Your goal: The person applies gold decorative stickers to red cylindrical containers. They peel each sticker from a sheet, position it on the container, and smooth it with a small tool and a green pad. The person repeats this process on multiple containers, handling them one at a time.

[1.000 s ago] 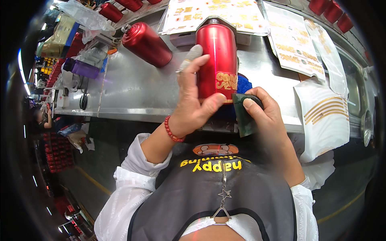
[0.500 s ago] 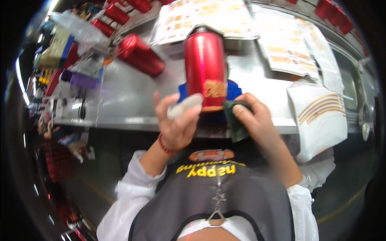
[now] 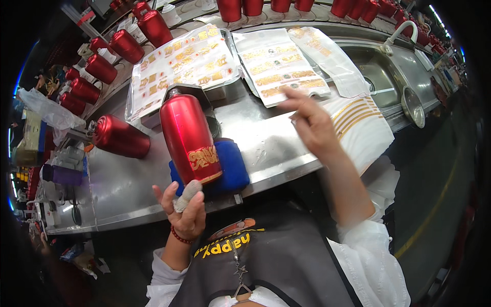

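A shiny red metal bottle (image 3: 188,130) lies with its neck end in a dark angular rest (image 3: 204,97) and its base end over a blue pad (image 3: 234,163). A gold ornamental decal (image 3: 203,157) sits on its side near the base. My left hand (image 3: 185,212) is at the base, fingers apart, a pale-covered fingertip touching or very near the bottle's lower edge. My right hand (image 3: 313,123) is stretched out to the right, fingers apart and slightly blurred, beside a stack of white decal sheets (image 3: 279,64) with gold prints. Nothing shows in it.
A second red bottle (image 3: 121,137) lies on the left of the metal table (image 3: 271,174). A tray of printed sheets (image 3: 179,66) is behind. White sheets with gold stripes (image 3: 365,123) hang over the right edge, near a sink (image 3: 376,77). Several red bottles stand on a conveyor (image 3: 263,19).
My right hand has left the bottle and moved right toward the sheets; the dark green piece it held no longer shows. My left hand stays at the base. The view has turned right.
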A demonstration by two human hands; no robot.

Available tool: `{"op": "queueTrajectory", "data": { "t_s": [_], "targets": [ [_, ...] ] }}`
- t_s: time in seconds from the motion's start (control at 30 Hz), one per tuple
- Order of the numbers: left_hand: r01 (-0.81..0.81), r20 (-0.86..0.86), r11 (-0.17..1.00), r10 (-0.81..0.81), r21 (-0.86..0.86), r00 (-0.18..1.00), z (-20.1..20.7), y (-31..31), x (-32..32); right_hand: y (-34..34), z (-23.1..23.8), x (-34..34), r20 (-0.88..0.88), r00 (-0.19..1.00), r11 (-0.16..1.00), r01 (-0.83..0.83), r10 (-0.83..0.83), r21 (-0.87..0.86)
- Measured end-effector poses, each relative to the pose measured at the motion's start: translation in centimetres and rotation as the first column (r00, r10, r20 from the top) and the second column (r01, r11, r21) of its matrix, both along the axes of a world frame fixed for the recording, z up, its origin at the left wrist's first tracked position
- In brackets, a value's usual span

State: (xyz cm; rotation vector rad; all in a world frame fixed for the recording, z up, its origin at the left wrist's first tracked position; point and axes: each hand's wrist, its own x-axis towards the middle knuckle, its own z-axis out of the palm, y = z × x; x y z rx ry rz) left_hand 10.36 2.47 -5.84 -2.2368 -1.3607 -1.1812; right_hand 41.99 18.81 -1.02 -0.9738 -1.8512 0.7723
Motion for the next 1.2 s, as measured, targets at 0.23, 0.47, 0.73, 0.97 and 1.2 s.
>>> {"op": "queueTrajectory", "data": {
  "t_s": [0.23, 0.47, 0.73, 0.97, 1.2],
  "targets": [
    [-0.078, 0.395, 0.974, 0.160, -0.214, 0.904, -1.9, 1.1, -0.5, 19.1, -1.0, 12.9, 0.857, 0.288, 0.840, 0.475, -0.428, 0.261],
    [-0.048, 0.479, 0.935, 0.223, -0.350, 0.849, -2.0, 0.7, -1.0, 24.3, -4.1, 18.4, 0.828, 0.111, 0.762, 0.471, -0.550, 0.444],
    [-0.037, 0.455, 0.922, 0.224, -0.385, 0.862, -1.7, 1.3, -0.8, 31.2, -7.5, 23.2, 0.633, 0.489, 0.599, 0.799, -0.600, -0.051],
    [-0.078, 0.417, 0.911, 0.259, -0.405, 0.871, -1.5, 1.0, -0.7, 28.6, -5.8, 21.0, 0.542, 0.333, 0.634, 0.471, -0.772, 0.613],
    [0.019, 0.464, 0.928, 0.168, -0.372, 0.870, -1.5, 1.5, -0.9, 26.8, 1.1, 14.5, 0.389, 0.872, 0.928, 0.359, -0.296, -0.099]
  ]
}}
